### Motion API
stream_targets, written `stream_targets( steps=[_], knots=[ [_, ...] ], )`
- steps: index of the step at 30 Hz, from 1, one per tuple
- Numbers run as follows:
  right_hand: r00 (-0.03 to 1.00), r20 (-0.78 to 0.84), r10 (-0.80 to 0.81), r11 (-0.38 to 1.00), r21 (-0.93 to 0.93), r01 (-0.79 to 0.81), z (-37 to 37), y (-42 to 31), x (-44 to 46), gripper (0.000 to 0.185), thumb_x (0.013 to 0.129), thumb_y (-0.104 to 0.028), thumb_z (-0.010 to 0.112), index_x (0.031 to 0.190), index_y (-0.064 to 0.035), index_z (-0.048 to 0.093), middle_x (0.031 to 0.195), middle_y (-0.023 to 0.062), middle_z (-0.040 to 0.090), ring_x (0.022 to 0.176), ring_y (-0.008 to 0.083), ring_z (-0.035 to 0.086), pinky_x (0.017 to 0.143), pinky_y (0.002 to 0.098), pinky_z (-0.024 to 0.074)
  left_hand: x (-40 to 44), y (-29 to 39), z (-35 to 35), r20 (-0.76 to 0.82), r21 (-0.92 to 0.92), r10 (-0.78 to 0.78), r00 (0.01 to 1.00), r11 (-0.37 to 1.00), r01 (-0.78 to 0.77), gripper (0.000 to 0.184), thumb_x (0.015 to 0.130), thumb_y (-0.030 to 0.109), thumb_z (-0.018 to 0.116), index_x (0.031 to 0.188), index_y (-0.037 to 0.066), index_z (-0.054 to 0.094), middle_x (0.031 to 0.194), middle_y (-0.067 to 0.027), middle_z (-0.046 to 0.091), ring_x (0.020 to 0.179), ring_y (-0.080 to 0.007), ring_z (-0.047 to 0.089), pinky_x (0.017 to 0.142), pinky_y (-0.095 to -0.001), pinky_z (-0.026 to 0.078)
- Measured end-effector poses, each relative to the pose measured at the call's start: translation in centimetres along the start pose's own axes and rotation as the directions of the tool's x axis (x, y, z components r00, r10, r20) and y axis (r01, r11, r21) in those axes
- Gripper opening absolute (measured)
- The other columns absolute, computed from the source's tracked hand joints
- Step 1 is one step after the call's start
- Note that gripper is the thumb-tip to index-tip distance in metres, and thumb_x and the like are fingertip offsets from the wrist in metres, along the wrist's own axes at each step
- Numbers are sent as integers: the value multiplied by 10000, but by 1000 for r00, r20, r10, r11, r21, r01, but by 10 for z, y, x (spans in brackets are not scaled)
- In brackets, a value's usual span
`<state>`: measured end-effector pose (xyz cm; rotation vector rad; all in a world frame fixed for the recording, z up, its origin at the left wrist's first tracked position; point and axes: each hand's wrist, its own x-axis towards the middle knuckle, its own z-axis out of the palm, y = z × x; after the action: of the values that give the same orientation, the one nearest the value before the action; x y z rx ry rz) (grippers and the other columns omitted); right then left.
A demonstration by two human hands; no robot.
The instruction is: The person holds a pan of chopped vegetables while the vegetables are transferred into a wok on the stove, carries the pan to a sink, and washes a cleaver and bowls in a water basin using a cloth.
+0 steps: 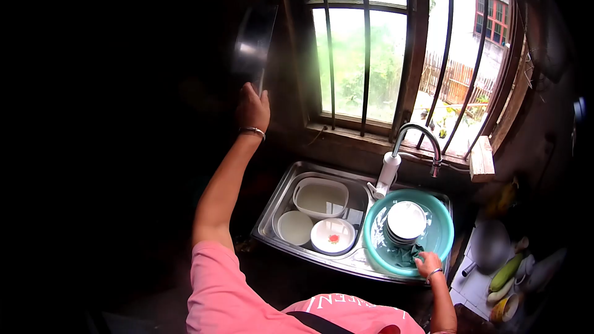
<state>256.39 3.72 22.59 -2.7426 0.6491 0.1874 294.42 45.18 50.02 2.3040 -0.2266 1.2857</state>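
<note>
My left hand (252, 111) is raised high at the left of the window, its fingers closed around the handle of a dark metal pan (253, 43). The pan stands upright above the hand, and its far side fades into shadow. Low on the right, my right hand (427, 265) grips a dark green cloth (408, 256) at the near rim of a teal basin (448, 235). Water fills part of this basin, and a stack of white bowls (406, 219) sits in it beside the cloth.
The steel sink (276, 201) holds a white rectangular tub (320, 196), a round white bowl (295, 227) and a flower-patterned bowl (333, 236). A faucet (388, 170) arches behind the basin. Barred window (365, 55) ahead; a grey pan (490, 245) and green vegetable (506, 272) lie right.
</note>
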Motion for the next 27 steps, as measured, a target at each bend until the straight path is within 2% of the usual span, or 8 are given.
stream_targets(
  steps=[5,11,14,17,18,21,22,27],
  knots=[
    [999,2,32,999,15,-32,5,2,1,290,729,-307,601,949,-120,634,924,165,588,921,317,529,831,400,406,11,1,16,4,-45,-47,999,998,47,367,813,222,541,1067,11,382,968,-189,519,861,-360,542,678,-426,463],
    [998,-52,26,1000,16,-25,4,-5,-1,303,733,-300,591,960,-103,630,913,189,595,905,347,539,817,421,423,8,3,30,23,-45,14,1000,999,-13,363,818,222,539,1056,-6,388,961,-216,518,835,-384,541,693,-424,458],
    [999,-27,36,999,10,-36,7,-2,1,297,739,-304,593,963,-111,620,922,158,589,921,318,527,816,421,405,2,-4,48,-121,-41,41,992,998,-46,327,819,209,549,1029,13,391,919,-176,542,815,-338,560,662,-385,468],
    [999,-31,45,999,1,-45,10,0,0,288,739,-301,593,953,-111,622,920,157,589,917,319,528,812,420,405,4,-12,57,-172,-125,58,983,989,-80,316,827,205,538,1024,11,384,909,-180,540,813,-336,562,650,-380,464],
    [999,-23,49,999,2,-49,10,0,0,286,738,-300,594,950,-111,623,917,157,590,914,319,528,812,419,405,5,-14,57,-135,-139,35,990,989,-54,316,834,207,530,1027,9,377,907,-180,540,810,-337,563,643,-380,459],
    [998,-19,55,999,1,-55,10,-1,1,281,736,-299,597,942,-110,626,909,156,592,908,318,531,812,414,403,5,-5,44,37,-238,-72,997,968,79,324,820,148,536,1032,-47,388,956,-234,506,911,-369,512,759,-387,430],
    [998,-31,54,999,0,-54,10,-1,0,280,735,-298,597,940,-110,627,907,156,593,907,317,531,813,413,402,4,-8,50,-43,-219,-23,999,976,13,316,819,148,538,1028,-37,391,948,-227,512,890,-369,520,745,-389,436],
    [997,-58,45,999,5,-45,9,-5,-1,279,738,-297,595,939,-107,629,896,155,596,902,314,534,814,412,396,0,-6,49,-43,-178,-30,999,984,22,300,822,176,537,1002,-21,401,948,-224,521,871,-362,534,736,-389,442]
  ],
)
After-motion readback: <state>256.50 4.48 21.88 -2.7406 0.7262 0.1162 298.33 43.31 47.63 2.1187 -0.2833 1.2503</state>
